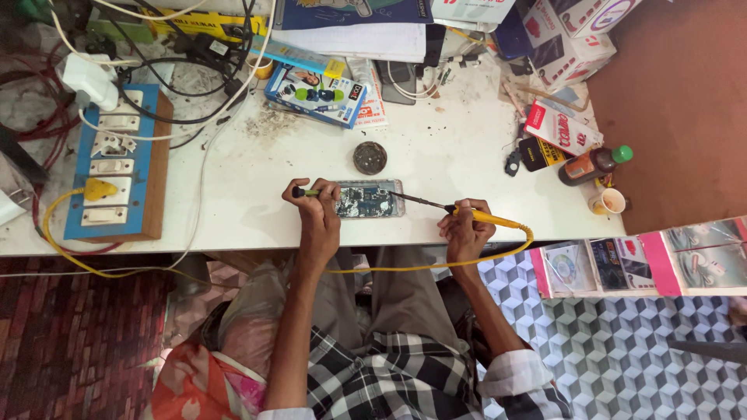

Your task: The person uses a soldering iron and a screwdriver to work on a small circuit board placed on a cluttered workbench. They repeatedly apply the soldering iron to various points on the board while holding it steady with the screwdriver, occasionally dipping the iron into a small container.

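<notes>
At a white workbench (467,155), the right hand (464,232) grips a yellow soldering iron (467,214), tip on the opened phone (369,199) below a round tin (369,157); the left hand (317,204) pinches a green-handled tool (305,191). Steadying both wrists seems wise.

The left hand (317,208) hides the opened phone's (372,201) left end; board parts too small.

I see a stained white worktable (436,148) across the upper frame, red-brown floor (685,93) upper right, cube-patterned tiles (622,342) lower right.
</notes>
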